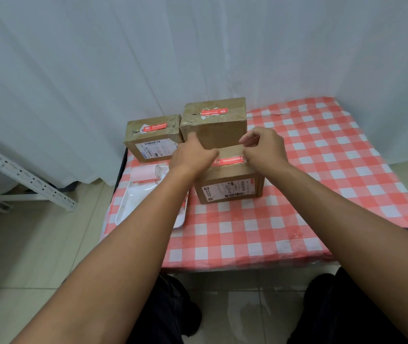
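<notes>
Cardboard boxes x3 on bench (297, 194) w/ red-white check cloth. 1 near box (230, 189) sits right under both sets of fingers. The other 2 are just beyond the fingertips: low box (153, 145) off to the left, taller box (215, 127) straight behind.

L hand (193, 155) lies on near box's top, left end, fingers (192, 139) straight & spread wide, holding nothing. R hand (266, 147) is at the top's right end, fingers (247, 141) curled, tips narrow, at end of red tape strip (230, 160); can't tell if they pinch it. Each box top has 1 red strip, 3 total.

Left of L fingers: 1 white tray (133, 207), w/ 1 pink roll (148, 173) on its far end.
</notes>
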